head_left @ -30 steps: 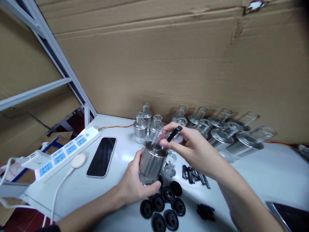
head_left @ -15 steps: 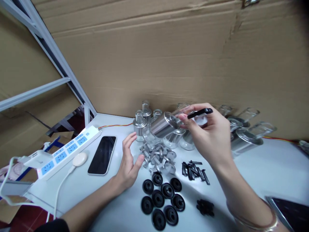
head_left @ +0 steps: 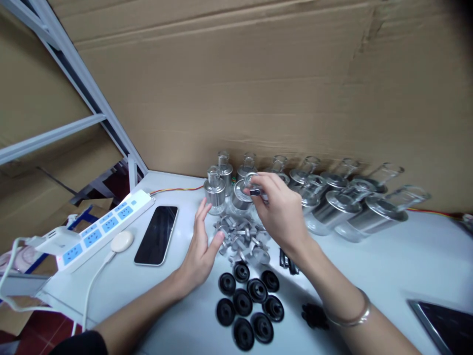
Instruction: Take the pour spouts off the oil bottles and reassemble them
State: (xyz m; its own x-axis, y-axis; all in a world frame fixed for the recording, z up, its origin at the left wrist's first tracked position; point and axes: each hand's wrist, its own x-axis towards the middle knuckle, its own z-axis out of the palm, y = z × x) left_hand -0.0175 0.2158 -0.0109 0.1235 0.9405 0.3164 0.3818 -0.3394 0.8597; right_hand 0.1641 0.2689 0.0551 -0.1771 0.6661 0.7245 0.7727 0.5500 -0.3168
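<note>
My right hand (head_left: 277, 207) has its fingertips closed around the neck of a glass bottle with a silver metal sleeve (head_left: 242, 198), which stands nearly upright at the front left of the group. A small black strip (head_left: 254, 192) is also between those fingers; part of it is hidden. My left hand (head_left: 199, 256) is open, thumb apart from the fingers, holding nothing. It is beside a pile of grey metal pieces (head_left: 242, 236) and just in front of another sleeved bottle (head_left: 215, 191). Several black round caps (head_left: 243, 301) lie in front of the pile.
More sleeved glass bottles (head_left: 342, 204) stand along the cardboard wall (head_left: 258, 88). Black strips (head_left: 288, 261) lie partly under my right wrist, near a black cluster of small parts (head_left: 314, 315). At left are a phone (head_left: 156, 235), a power strip (head_left: 107, 229) and a white round charger (head_left: 122, 241).
My right hand has moved left and down. The bottle it held tilted now stands close to upright beside the others. My left hand has hardly moved and stays open.
</note>
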